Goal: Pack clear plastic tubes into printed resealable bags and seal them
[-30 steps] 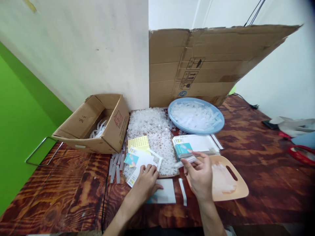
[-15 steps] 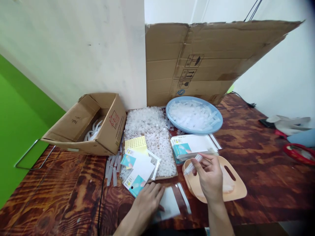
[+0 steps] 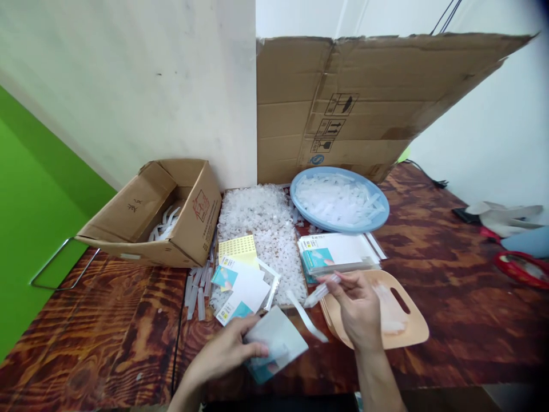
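My left hand (image 3: 229, 350) grips a clear plastic bag (image 3: 285, 335) with a white and teal card inside, thumb on top and fingers beneath. The bag's pale adhesive flap (image 3: 306, 317) curls out to the right. Between the thumb and fingers of my right hand (image 3: 359, 312) are a few translucent plastic tubes (image 3: 319, 292), pointing left toward the bag but apart from it. Under that hand lies a peach cutting board (image 3: 414, 332) with more translucent pieces on it. Loose printed cards (image 3: 253, 289) rest just beyond my left hand.
A shallow tray of small clear plastic pieces (image 3: 257, 209) lies at the middle. Behind the board are a stack of bagged cards (image 3: 343, 247) and a blue basin (image 3: 383, 220) of translucent pieces. An open cardboard box (image 3: 195, 220) stands left; red tape (image 3: 521, 269) lies right.
My left hand has lifted the bag off the table and tilted it, and its flap now bends outward. My right hand has moved slightly left and down with the tubes.
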### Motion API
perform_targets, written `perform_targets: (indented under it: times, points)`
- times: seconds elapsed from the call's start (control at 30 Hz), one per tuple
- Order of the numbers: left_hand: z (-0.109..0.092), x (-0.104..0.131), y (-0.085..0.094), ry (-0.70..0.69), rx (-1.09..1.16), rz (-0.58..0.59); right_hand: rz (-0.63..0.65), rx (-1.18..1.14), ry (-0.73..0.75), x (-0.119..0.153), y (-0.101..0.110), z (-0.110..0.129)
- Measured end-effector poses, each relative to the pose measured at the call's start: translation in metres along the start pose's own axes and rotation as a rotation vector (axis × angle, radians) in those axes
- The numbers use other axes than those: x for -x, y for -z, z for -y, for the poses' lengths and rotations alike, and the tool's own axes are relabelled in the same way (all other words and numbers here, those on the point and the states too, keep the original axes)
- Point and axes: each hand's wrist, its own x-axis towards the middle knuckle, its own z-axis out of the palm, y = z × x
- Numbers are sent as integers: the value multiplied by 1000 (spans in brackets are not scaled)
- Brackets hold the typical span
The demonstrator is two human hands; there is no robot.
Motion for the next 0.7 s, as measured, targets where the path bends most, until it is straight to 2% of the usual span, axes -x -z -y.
perform_targets:
  times: [0.07, 0.17, 0.23, 0.27, 0.43, 0.5, 0.6, 0.7]
  points:
    - [-2, -1, 7, 15, 129, -4, 65, -149, -68, 9, -15, -5]
    - [-3, -1, 9, 12, 234, -2, 58, -305, -123, 22, -40, -11]
    - [-2, -2, 7, -17, 303, -13, 85, -321, -102, 28, -51, -13]
    - [-2, -2, 7, -35, 337, -19, 138, -291, -79, 29, -55, -12]
    - [0, -2, 12, -91, 444, -67, 522, -87, 44, 29, -58, -2]
    - [0, -1, 17, -94, 444, -84, 570, -53, 90, 26, -55, 3]
    - [1, 0, 23, -103, 413, -95, 578, -4, 123, 22, -53, 6]
    - [1, -1, 26, -103, 417, -81, 714, -21, 102, 21, -55, 6]
